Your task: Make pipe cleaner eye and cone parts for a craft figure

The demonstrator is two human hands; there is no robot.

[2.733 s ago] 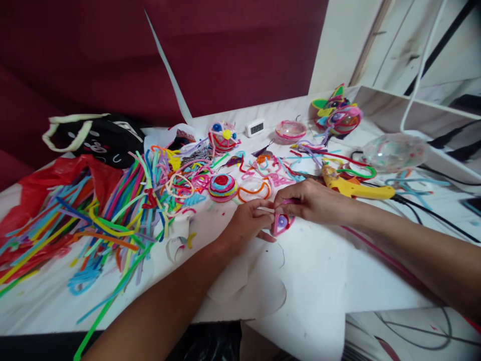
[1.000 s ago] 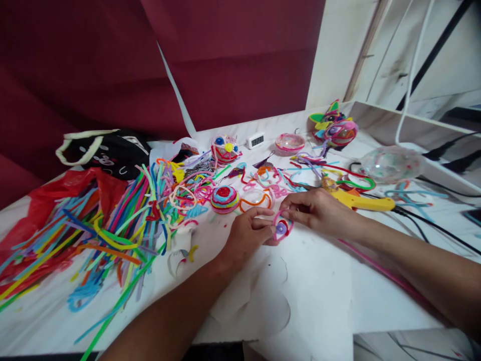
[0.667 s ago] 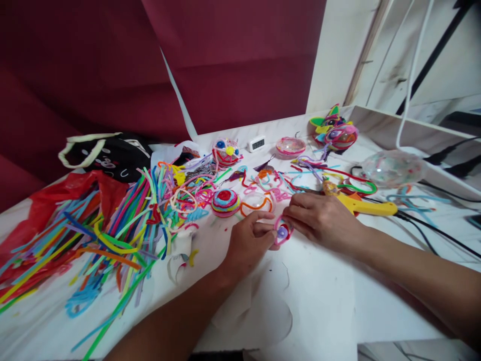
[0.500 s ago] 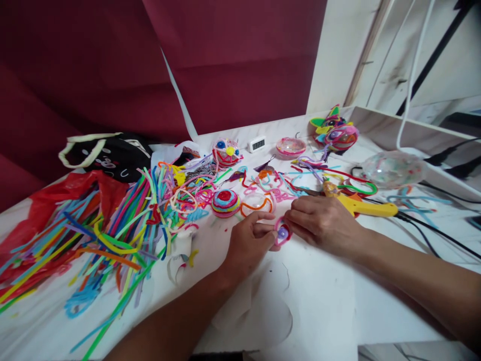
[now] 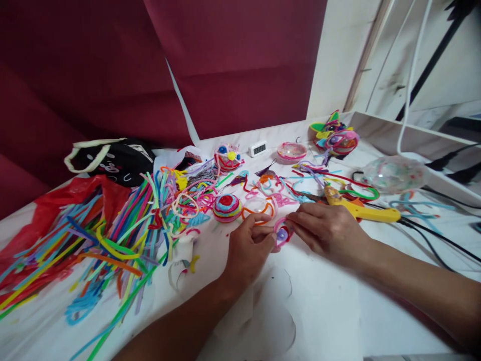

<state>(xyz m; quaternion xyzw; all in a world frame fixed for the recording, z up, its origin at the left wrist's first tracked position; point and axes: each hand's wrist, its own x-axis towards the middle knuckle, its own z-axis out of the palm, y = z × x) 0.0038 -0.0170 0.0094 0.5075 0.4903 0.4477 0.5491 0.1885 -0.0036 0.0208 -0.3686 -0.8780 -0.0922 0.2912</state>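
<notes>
Between my two hands is a pink pipe-cleaner piece (image 5: 282,234), ring-shaped, with a purple bead and a bit of red at its middle. My left hand (image 5: 248,245) pinches its left edge between thumb and fingers. At the upper right edge, the closed fingertips of my right hand (image 5: 326,225) grip the pink rim. Just beyond lies a clear half-ball (image 5: 258,206) trimmed with orange and pink pipe cleaner. A striped pipe-cleaner dome (image 5: 227,207) with a red centre sits left of that. Behind my right hand rests a yellow glue gun (image 5: 370,211) with its cord.
Loose pipe cleaners (image 5: 124,225) spill from a red plastic bag (image 5: 47,210) on the left. Farther back are a black pouch (image 5: 112,163), a decorated ball (image 5: 228,156), a small clock (image 5: 257,148), a clear bowl (image 5: 291,152) and a colourful figure (image 5: 336,138). A clear plastic shell (image 5: 396,174) lies right.
My right fingertips have shifted slightly on the pink piece, exposing more of its upper rim. My left hand keeps its pinch. The whole view has tilted a little.
</notes>
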